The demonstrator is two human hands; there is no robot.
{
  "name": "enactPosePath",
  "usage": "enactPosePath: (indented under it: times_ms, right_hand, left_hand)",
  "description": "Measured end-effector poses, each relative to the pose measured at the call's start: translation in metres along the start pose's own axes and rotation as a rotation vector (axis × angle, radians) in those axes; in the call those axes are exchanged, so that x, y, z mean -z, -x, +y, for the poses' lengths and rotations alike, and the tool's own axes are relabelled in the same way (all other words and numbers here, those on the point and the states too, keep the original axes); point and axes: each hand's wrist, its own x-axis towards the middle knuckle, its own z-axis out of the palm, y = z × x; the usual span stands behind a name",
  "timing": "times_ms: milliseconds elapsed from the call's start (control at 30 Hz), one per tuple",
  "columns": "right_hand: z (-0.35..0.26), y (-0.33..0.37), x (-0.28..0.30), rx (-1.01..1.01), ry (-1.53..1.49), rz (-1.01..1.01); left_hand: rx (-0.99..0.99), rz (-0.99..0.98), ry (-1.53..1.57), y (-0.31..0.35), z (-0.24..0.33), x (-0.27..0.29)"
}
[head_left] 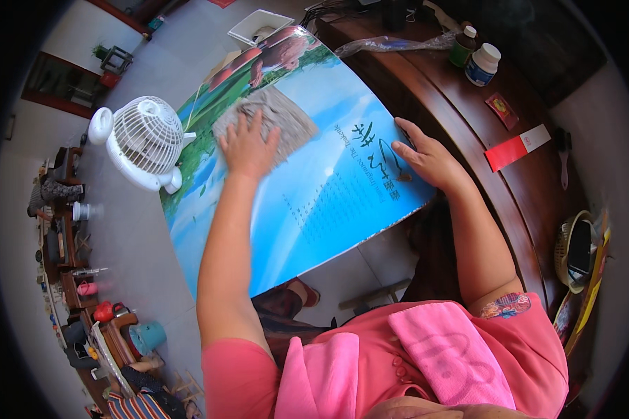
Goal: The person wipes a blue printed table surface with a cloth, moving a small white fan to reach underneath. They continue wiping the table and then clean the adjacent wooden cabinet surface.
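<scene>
**Both hands flat on a large glossy poster**

Across the middle of the frame, a large glossy poster (314,188) lies slanted, its far end toward the upper centre and its near edge hanging past the rim of a dark wooden surface (468,140) into open space above the floor. Print shows blue sky, green field, a thatched shape and some lettering.

Left hand (248,148): palm down on the poster, left of centre, fingers spread and pointing to the top of the frame, resting over the thatched patch. Nothing pinched; it presses flat.

Right hand (426,159): palm down at the poster's right edge, where the sheet meets the wooden surface. Fingers loosely spread, pointing upper left, tips on the paper near the lettering. Cannot tell whether the thumb is tucked under the edge.

Surroundings:
- White desk fan (143,143) on the floor, left of the poster, just beside its left edge.
- Two small bottles with white caps (476,57) on the wooden surface, upper right, well apart from the hands.
- Red card (517,148) with a white end, lying on the wooden surface right of the right hand; a smaller red packet (501,108) above it.
- White tray (259,26) at the top centre, beyond the poster's far end.
- Pink shirt and pink cloth (447,349) at the lower edge of the frame.
- Cluttered low shelves along the left rim, details too small to tell.
</scene>
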Motion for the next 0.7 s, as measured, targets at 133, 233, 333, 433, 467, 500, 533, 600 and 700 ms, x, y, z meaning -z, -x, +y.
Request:
enactPosePath:
  times_ms: [133,233,333,433,467,500,533,600,700]
  right_hand:
    - [0.001,0.002,0.003,0.03,-0.022,-0.013]
    - [0.001,0.002,0.003,0.038,-0.053,-0.038]
    - [-0.001,0.002,0.004,0.049,-0.071,0.001]
    - [0.003,0.0,0.001,0.046,-0.077,0.006]
    - [0.003,-0.001,0.001,0.042,-0.082,-0.002]
    - [0.002,-0.002,0.002,0.039,-0.09,-0.003]
    - [0.001,-0.002,0.003,0.037,-0.097,-0.007]
    - [0.0,-0.003,0.004,0.029,-0.097,-0.008]
    - [-0.002,-0.005,0.002,0.02,-0.077,0.003]
  left_hand:
    - [0.134,-0.028,-0.022,-0.083,-0.027,-0.021]
    - [0.219,-0.057,-0.025,-0.131,-0.043,-0.03]
    - [0.277,-0.072,-0.023,-0.173,-0.06,-0.041]
    - [0.305,-0.077,-0.028,-0.2,-0.076,-0.05]
    - [0.313,-0.081,-0.026,-0.206,-0.081,-0.05]
    - [0.313,-0.084,-0.019,-0.213,-0.083,-0.049]
    - [0.315,-0.088,-0.013,-0.218,-0.082,-0.05]
    - [0.32,-0.094,-0.012,-0.218,-0.079,-0.052]
    - [0.312,-0.087,0.001,-0.207,-0.077,-0.048]
